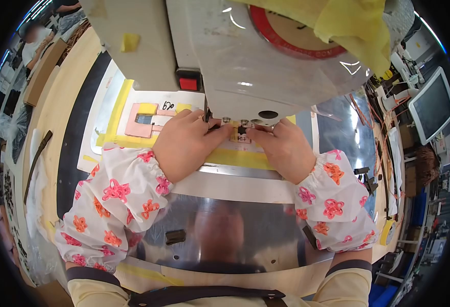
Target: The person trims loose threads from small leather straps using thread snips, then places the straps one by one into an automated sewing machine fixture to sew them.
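Both hands meet under the head of a white sewing machine [225, 84], by its small metal parts [226, 120]. My left hand [184, 143] is closed, thumb and forefinger pinched at the left of a small black strip [243, 130]. My right hand [283, 148] pinches at the strip's right side, thumb toward the middle. Most of the strip is hidden by the fingers and the machine. Beneath the hands lies a white plate with yellow tape [240, 158]. Left of my left hand is a pink-edged cutout [139, 128], near a handwritten number.
A dark folded piece [175, 237] lies on the shiny metal plate [209, 210] in front of me. Several black pieces [367, 179] sit at the right edge. A long dark strip [38, 161] is at left, a monitor [432, 105] at right. Another person [33, 46] sits far left.
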A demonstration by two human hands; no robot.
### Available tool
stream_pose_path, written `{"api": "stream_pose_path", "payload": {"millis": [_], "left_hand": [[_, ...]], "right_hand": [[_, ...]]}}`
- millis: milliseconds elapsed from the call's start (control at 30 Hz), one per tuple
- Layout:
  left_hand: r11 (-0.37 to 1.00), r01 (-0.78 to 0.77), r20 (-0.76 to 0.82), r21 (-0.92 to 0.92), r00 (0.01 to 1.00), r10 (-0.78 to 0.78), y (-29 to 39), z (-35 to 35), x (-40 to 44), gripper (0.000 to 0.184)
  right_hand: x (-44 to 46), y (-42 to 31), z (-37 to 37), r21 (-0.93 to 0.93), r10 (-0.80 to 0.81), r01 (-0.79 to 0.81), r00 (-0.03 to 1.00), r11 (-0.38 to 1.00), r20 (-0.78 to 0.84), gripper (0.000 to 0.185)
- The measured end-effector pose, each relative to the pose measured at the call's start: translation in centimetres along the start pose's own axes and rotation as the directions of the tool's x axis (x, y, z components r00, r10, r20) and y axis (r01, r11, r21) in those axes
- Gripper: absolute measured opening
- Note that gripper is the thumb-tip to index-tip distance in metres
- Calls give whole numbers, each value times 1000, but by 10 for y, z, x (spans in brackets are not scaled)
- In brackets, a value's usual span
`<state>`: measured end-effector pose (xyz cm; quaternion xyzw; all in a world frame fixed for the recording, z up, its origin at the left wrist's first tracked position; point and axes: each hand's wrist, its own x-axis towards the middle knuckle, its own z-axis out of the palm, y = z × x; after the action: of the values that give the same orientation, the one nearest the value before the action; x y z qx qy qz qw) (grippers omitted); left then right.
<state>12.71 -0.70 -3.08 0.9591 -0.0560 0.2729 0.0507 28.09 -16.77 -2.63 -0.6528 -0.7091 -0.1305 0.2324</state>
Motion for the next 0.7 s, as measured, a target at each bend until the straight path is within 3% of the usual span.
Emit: {"api": "stream_pose_path", "payload": {"millis": [133,200,700], "left_hand": [[996,-4,8,88,1000,3,2,-3,2,28],[995,7,103,104,995,-18,-3,-4,3,27],[999,4,84,33,996,-7,-4,-5,0,32]], "right_hand": [[1,1,1,-27,2,-3,1000,1000,-26,18],[1,5,2,-2,11,-11,1000,1000,6,19],[2,1,-4,-8,12,-11,997,1000,74,17]]}}
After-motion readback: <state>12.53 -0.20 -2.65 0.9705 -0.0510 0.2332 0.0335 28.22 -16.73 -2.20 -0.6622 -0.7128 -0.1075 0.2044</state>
